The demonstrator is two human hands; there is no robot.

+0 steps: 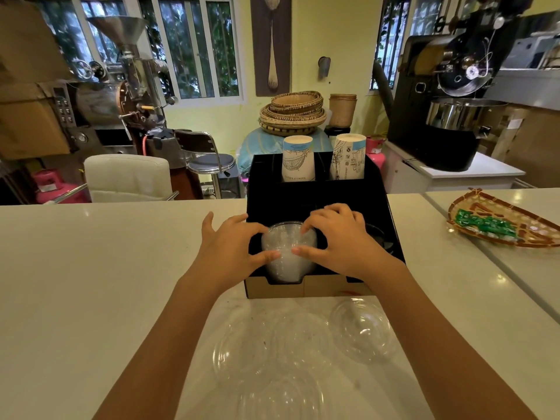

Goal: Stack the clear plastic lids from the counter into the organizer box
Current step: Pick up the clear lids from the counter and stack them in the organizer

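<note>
Head view. Black organizer box (391,213) sits on the pale counter (91,268), open side up. Front left compartment holds a nested stack of clear dome lids (286,241), standing on edge against the front wall. Left hand (233,247) and right hand (336,234) cup the stack from either side, thumbs and fingertips pressed on its rim: both grasping the stack. Front right compartment: something dark, partly hidden behind the right hand, cannot tell what. Two rear compartments each hold an upside-down stack of printed paper cups, left stack (298,159) and right stack (348,157).

On the counter just in front of the box, loose clear dome lids: one at right (362,328), one at centre (300,341), one at left (239,350), one nearest the camera (285,398). Far right, a woven tray (472,204) holds green packets (481,225).
</note>
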